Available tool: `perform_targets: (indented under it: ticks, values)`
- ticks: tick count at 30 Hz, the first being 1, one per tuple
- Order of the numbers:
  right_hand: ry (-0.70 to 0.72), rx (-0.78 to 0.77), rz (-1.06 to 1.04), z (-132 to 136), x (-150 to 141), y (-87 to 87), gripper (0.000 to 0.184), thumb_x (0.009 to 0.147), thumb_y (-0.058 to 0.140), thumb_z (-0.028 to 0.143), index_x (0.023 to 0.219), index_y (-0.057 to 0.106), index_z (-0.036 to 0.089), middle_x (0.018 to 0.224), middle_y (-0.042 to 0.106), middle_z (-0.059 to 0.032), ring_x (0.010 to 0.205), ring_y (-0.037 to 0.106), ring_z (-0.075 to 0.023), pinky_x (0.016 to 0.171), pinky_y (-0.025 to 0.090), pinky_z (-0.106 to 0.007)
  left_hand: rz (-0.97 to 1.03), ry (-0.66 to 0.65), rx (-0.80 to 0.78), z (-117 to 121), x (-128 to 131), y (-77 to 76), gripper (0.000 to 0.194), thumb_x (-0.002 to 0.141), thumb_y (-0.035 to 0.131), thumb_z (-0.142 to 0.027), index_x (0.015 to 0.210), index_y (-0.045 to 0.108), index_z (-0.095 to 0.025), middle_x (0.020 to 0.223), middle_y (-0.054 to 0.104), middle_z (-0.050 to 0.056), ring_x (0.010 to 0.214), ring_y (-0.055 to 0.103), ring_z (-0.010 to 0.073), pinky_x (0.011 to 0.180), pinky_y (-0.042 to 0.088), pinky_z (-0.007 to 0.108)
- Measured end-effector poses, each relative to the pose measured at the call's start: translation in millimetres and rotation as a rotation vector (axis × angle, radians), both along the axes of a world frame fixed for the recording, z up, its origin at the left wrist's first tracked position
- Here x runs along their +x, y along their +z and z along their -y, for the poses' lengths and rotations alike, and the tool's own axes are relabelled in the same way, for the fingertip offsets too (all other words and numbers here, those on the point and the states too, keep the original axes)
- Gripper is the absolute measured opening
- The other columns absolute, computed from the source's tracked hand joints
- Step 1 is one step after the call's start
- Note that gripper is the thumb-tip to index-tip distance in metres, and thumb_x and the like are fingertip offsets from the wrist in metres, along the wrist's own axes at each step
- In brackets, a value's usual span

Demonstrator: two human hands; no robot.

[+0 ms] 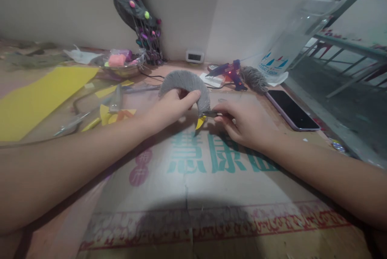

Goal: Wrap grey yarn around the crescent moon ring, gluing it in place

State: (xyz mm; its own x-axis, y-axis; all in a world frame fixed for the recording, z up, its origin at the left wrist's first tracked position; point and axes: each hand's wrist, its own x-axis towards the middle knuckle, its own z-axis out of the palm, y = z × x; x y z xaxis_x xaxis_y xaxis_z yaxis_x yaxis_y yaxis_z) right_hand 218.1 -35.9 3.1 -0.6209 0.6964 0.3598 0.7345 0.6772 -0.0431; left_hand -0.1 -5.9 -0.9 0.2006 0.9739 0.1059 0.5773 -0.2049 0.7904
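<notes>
A grey yarn-wrapped arch point(185, 82) lies on a flattened cardboard sheet point(193, 178) printed with teal characters. My left hand point(172, 107) is closed on its inner edge, thumb stretched along the yarn. My right hand point(242, 120) pinches a small metal tool, seemingly tweezers point(211, 113), whose tip meets the arch's right end. A small yellow leaf-shaped foam piece point(200, 122) sits right under that end, between both hands.
A purple glue gun point(228, 72) and a grey yarn bundle point(254, 79) lie behind the arch. A phone point(292, 109) rests at right. Yellow foam sheet point(36, 97), foam scraps point(116, 115), a bowl of bits point(121, 63) lie at left. A grey beaded hanging point(136, 13) leans on the wall.
</notes>
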Motion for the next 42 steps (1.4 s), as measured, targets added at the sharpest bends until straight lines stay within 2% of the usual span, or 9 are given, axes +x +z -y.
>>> perform_targets:
  ticks: [7,13,16,20,27,31,37,42]
  values:
    - [-0.033,-0.024,0.037,0.7,-1.1,-2.5,0.023,0.097,0.051,0.029,0.099,0.071,0.016,0.076,0.069,-0.0070,0.069,0.057,-0.0184,0.062,0.030,-0.029,-0.029,-0.003,0.046,1.5,0.3,-0.5,0.049,0.089,0.045,-0.059,0.096,0.072,-0.018,0.100,0.075,0.006,0.094,0.065,0.0241,0.084,0.051,0.030]
    - [-0.054,-0.027,0.086,2.7,-5.6,2.5,0.023,0.096,0.053,0.027,0.100,0.073,0.016,0.076,0.070,-0.0078,0.071,0.058,-0.0190,0.062,0.030,-0.030,-0.068,0.019,0.024,3.4,0.5,1.7,0.052,0.087,0.043,-0.063,0.094,0.071,-0.020,0.098,0.076,0.007,0.092,0.065,0.0257,0.081,0.051,0.031]
    - [-0.057,-0.026,0.119,3.8,-7.9,4.8,0.022,0.096,0.054,0.025,0.101,0.074,0.017,0.081,0.072,-0.0081,0.073,0.059,-0.0191,0.063,0.030,-0.030,-0.089,0.049,-0.012,4.8,1.4,3.3,0.052,0.086,0.043,-0.064,0.089,0.071,-0.019,0.090,0.075,0.007,0.086,0.065,0.0256,0.077,0.051,0.032]
    - [-0.043,0.012,0.129,3.7,-8.2,3.5,0.022,0.095,0.055,0.024,0.101,0.075,0.017,0.083,0.073,-0.0081,0.072,0.058,-0.0188,0.062,0.030,-0.029,-0.092,0.043,-0.021,5.3,2.5,3.9,0.053,0.085,0.043,-0.065,0.086,0.071,-0.020,0.079,0.072,0.005,0.076,0.064,0.0239,0.071,0.050,0.031]
    - [-0.052,0.028,0.145,2.6,-7.8,1.0,0.021,0.094,0.058,0.025,0.102,0.076,0.019,0.082,0.074,-0.0071,0.070,0.058,-0.0182,0.061,0.028,-0.030,-0.117,0.043,-0.050,4.7,2.1,3.1,0.056,0.086,0.042,-0.068,0.084,0.072,-0.020,0.073,0.070,0.005,0.069,0.062,0.0232,0.068,0.049,0.032]
    - [-0.073,0.016,0.146,3.7,-10.0,1.9,0.020,0.094,0.058,0.024,0.101,0.076,0.019,0.083,0.075,-0.0080,0.071,0.058,-0.0185,0.061,0.028,-0.030,-0.119,0.044,-0.042,5.2,1.8,3.5,0.056,0.087,0.042,-0.067,0.084,0.072,-0.020,0.074,0.070,0.004,0.071,0.062,0.0234,0.069,0.049,0.031]
    - [-0.105,-0.041,0.179,6.6,-14.3,6.0,0.019,0.095,0.057,0.023,0.097,0.076,0.017,0.083,0.073,-0.0087,0.072,0.059,-0.0186,0.060,0.029,-0.030,-0.086,0.026,-0.006,4.7,1.9,3.7,0.051,0.087,0.045,-0.062,0.092,0.072,-0.020,0.091,0.075,0.006,0.085,0.065,0.0246,0.075,0.051,0.030]
    - [-0.055,-0.005,0.103,4.8,-7.3,0.7,0.022,0.097,0.053,0.025,0.098,0.073,0.016,0.077,0.071,-0.0078,0.070,0.058,-0.0183,0.062,0.030,-0.030,-0.093,0.026,0.019,3.6,0.8,2.7,0.054,0.089,0.043,-0.062,0.094,0.073,-0.018,0.088,0.073,0.006,0.080,0.064,0.0236,0.073,0.051,0.030]
